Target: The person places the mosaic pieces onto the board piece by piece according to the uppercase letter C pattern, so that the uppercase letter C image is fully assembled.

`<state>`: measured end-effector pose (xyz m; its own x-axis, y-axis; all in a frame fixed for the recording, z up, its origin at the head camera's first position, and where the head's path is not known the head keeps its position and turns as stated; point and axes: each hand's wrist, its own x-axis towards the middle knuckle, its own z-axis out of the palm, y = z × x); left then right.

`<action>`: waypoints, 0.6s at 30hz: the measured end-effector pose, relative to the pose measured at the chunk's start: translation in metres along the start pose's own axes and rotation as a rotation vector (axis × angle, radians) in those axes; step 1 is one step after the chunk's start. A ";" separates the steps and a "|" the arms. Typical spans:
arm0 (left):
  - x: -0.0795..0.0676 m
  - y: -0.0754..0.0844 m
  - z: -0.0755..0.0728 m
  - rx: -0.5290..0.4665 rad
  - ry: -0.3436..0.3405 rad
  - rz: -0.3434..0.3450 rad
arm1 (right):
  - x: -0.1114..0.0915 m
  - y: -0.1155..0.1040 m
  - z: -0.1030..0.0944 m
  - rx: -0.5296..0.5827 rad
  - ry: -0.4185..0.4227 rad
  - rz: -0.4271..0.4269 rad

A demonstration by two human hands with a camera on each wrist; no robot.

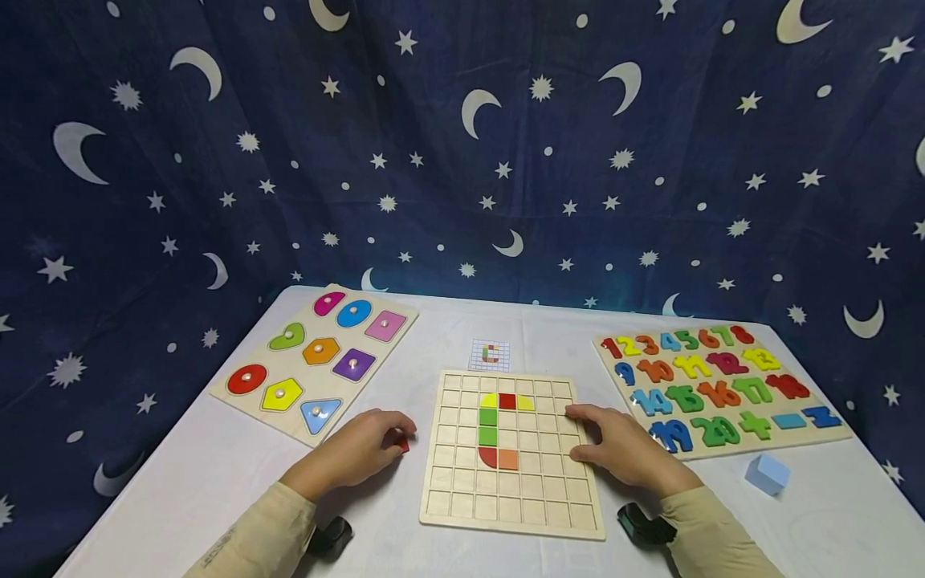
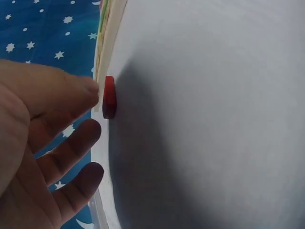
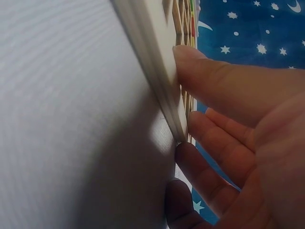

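The left hand is held low over the table, its fingers bent. A small red piece shows just beyond the thumb tip in the left wrist view, a narrow gap between them; the index finger is hidden there. My right hand rests thumb and fingertips at the right edge of a wooden grid board, its fingers extended. On that board, yellow, red, green and orange pieces form a C-like shape, including a green square and an orange square.
A small pattern card lies behind the grid board. A shape puzzle with knobs stands at left, a number puzzle at right. In front of the latter sits a light blue block. A star-and-moon cloth hangs behind.
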<state>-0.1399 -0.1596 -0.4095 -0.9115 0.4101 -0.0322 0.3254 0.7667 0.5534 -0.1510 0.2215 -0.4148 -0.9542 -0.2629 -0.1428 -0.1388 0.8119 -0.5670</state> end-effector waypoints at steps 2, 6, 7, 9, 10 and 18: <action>-0.001 0.001 -0.001 -0.010 -0.021 -0.005 | 0.000 -0.001 0.000 0.000 -0.002 0.004; -0.003 0.001 -0.002 -0.019 -0.045 -0.008 | 0.000 -0.002 0.000 0.001 -0.004 0.015; -0.003 0.000 -0.002 -0.019 -0.045 -0.011 | -0.001 -0.002 0.000 0.003 -0.004 0.017; -0.003 0.000 -0.002 -0.011 -0.039 -0.017 | -0.001 -0.002 0.001 0.004 -0.004 0.017; -0.003 0.000 -0.003 -0.006 -0.031 -0.021 | -0.001 -0.003 0.001 0.005 -0.003 0.017; -0.003 -0.002 -0.006 0.032 0.020 -0.054 | -0.001 -0.002 0.001 0.002 0.002 0.016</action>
<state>-0.1394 -0.1651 -0.4060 -0.9326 0.3583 -0.0442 0.2836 0.8029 0.5244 -0.1498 0.2196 -0.4143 -0.9568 -0.2487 -0.1506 -0.1227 0.8150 -0.5663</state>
